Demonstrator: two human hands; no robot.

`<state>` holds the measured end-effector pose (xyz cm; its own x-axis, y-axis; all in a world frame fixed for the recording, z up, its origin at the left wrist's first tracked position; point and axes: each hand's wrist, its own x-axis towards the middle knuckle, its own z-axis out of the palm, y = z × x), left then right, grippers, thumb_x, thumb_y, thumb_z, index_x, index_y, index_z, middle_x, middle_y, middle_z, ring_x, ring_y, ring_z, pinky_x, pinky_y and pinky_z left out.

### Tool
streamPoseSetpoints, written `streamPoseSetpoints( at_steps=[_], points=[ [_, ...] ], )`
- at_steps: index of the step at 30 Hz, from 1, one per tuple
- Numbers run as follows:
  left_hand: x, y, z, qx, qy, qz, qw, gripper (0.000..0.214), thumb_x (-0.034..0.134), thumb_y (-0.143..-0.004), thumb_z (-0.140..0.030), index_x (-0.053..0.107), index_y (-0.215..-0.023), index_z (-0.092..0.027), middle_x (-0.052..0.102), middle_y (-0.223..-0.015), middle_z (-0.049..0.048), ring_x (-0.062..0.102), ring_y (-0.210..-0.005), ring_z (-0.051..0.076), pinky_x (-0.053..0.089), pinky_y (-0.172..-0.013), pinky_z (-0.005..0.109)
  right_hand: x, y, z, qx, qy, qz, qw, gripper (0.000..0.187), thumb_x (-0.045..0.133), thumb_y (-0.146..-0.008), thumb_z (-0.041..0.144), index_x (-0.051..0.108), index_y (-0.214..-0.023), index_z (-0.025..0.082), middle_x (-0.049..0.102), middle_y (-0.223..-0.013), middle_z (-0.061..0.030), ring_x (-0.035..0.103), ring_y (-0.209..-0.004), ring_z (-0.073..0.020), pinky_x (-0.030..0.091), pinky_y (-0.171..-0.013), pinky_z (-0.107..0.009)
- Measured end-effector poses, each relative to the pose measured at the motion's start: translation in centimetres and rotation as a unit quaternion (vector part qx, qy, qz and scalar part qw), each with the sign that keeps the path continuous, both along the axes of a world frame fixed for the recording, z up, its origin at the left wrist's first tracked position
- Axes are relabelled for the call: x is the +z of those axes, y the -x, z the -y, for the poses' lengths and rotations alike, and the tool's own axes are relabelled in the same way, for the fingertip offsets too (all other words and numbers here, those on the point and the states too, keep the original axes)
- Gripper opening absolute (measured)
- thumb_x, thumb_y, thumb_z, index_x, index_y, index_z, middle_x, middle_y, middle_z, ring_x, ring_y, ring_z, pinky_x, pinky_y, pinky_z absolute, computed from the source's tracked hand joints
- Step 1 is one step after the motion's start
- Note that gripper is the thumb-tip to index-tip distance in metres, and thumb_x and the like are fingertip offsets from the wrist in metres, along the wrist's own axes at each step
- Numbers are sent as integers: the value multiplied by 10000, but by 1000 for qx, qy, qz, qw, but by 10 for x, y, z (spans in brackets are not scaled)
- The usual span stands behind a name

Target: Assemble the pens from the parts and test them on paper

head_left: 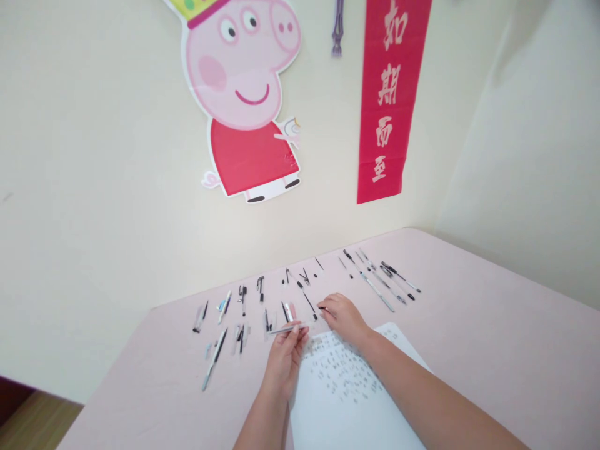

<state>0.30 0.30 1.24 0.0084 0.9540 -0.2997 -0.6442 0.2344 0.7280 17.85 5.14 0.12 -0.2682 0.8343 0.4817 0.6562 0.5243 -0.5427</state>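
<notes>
My left hand (287, 353) is closed around a slim, greyish pen barrel (279, 330), which lies nearly level across the fingers. To its right, my right hand (344, 317) pinches a small black pen part (322, 307) between thumb and fingertips; its exact kind is too small to tell. The two hands are apart, above the top edge of a white sheet (349, 412) covered with small handwritten marks. Just beyond them lies a thin black refill (307, 302) with black pieces at its ends. A pinkish pen part (293, 311) lies right behind my left hand.
Several taken-apart pens lie in groups on the pale pink table (154, 375), including a long pen (215, 359) at the left and a light barrel (377, 292) at the right. Behind the table, the wall carries a pig cutout (255, 156) and a red banner (391, 106).
</notes>
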Motion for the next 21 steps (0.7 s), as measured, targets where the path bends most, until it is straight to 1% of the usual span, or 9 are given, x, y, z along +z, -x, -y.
streamPoseSetpoints(
  at_steps=[2, 4, 7, 9, 11, 15, 21],
  points=[
    [0, 0, 0, 0, 1, 4, 1000, 89, 662, -719, -61, 637, -785, -115, 701, -724, 53, 674, -691, 119, 541, -630, 173, 1, 2, 1, 9, 25, -48, 998, 237, 539, -745, 99, 660, -933, 177, 656, -863, -69, 561, -854, -189, 422, -816, -339],
    [-1, 0, -1, -1, 0, 7, 1000, 83, 661, -720, -65, 638, -784, -113, 706, -735, 56, 676, -705, 120, 541, -638, 172, 2, 5, 2, 21, 72, -109, 991, 236, 554, -731, 118, 652, -940, 172, 658, -863, -67, 576, -810, -179, 441, -780, -328],
    [-2, 1, -2, 6, -4, 10, 1000, 69, 643, -732, -61, 639, -778, -113, 712, -742, 57, 677, -711, 120, 541, -644, 175, 1, 9, 3, 52, 155, -193, 968, 172, 566, -727, 168, 644, -880, 159, 655, -814, -56, 585, -710, -155, 466, -679, -289],
    [-2, 2, -3, 17, -7, 9, 1000, 72, 627, -741, -55, 639, -778, -116, 714, -748, 56, 679, -714, 122, 543, -650, 183, 0, 11, 3, 68, 185, -224, 954, 121, 574, -722, 197, 641, -816, 159, 648, -765, -41, 578, -689, -148, 463, -651, -273],
    [-2, 2, -4, 30, -9, 9, 999, 80, 620, -744, -50, 637, -777, -121, 715, -754, 55, 680, -721, 124, 542, -653, 187, -1, 13, 3, 74, 200, -246, 945, 102, 591, -712, 226, 641, -775, 162, 647, -741, -33, 573, -699, -149, 457, -661, -273],
    [-3, 2, -5, 48, -2, 12, 999, 91, 608, -750, -39, 633, -778, -122, 716, -760, 56, 681, -723, 121, 541, -651, 182, 0, 16, 5, 82, 228, -281, 929, 136, 607, -707, 274, 645, -767, 158, 648, -738, -33, 569, -690, -149, 451, -663, -278],
    [-6, 2, -6, 37, -8, 11, 999, 93, 588, -768, -43, 635, -785, -121, 717, -763, 57, 680, -735, 119, 542, -667, 183, 5, 15, 7, 90, 229, -273, 930, 134, 606, -707, 267, 653, -771, 159, 650, -744, -38, 565, -701, -151, 452, -656, -272]
  ],
)
